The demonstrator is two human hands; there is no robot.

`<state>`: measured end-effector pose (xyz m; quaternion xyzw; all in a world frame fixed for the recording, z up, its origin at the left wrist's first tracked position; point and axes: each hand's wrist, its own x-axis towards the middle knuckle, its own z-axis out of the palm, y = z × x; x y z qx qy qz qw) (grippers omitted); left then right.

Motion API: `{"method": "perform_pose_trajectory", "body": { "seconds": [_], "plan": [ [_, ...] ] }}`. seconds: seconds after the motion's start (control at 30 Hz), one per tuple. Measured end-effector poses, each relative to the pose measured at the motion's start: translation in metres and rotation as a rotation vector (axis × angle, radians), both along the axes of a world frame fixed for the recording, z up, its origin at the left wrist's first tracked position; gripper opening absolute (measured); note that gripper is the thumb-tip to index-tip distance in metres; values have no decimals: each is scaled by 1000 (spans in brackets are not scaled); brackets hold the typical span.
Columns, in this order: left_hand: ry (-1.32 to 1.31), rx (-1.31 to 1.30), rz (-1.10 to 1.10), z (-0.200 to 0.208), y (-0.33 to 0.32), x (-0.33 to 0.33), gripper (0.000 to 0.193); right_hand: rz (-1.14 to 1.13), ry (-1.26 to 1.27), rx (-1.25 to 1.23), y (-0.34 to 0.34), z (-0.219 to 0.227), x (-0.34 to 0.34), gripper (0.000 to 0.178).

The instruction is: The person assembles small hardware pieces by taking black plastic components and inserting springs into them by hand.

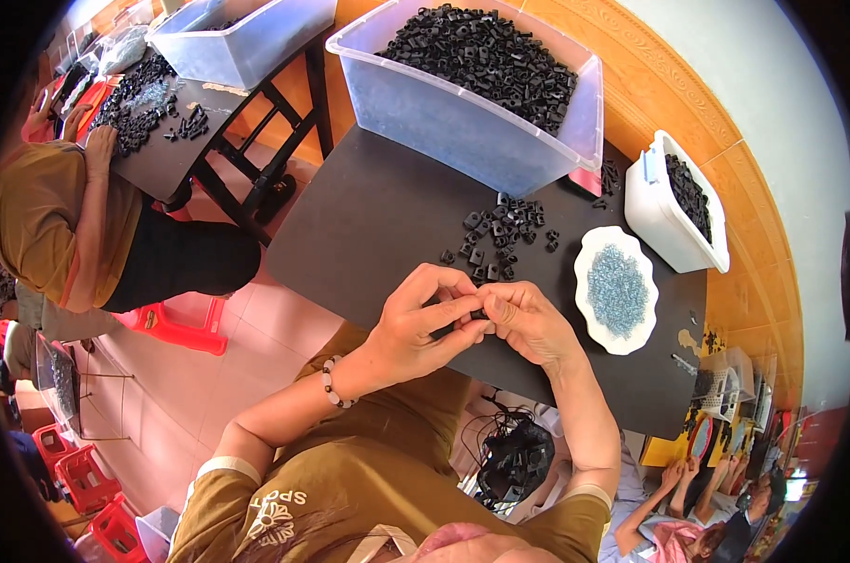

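Observation:
My left hand (pixel 423 324) and my right hand (pixel 528 324) meet over the near edge of the dark table (pixel 359 206). Between their fingertips they pinch a small black plastic part (pixel 479 314), mostly hidden by the fingers. Just beyond my hands lies a loose pile of small black plastic parts (pixel 509 223). To the right of my right hand sits a white scalloped dish (pixel 587 314), filled with tiny clear bluish pieces (pixel 618 289).
A large translucent bin (pixel 444 141) heaped with black parts stands at the table's back. Right of it is a white tub (pixel 655 220) of dark parts. At left, a person (pixel 50 216) works at another table. A red stool (pixel 186 324) stands on the tiled floor.

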<state>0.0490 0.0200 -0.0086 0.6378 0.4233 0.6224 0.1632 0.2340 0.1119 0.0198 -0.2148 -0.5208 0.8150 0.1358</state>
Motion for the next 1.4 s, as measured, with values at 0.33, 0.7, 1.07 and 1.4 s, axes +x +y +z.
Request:
{"method": "perform_pose_trajectory", "body": {
  "seconds": [0.33,0.7,1.07,1.4],
  "plan": [
    [17,1,122,-3,3,1,33,-223,-206,321,-8,24,0,63],
    [97,-78,119,-1,0,2,39,-291,-316,597,-7,27,2,40],
    [59,-81,61,5,1,3,32,-548,-275,686,12,47,21,13],
    [0,-132,10,9,1,3,7,-1315,-857,1331,151,131,152,29]
  ]
}}
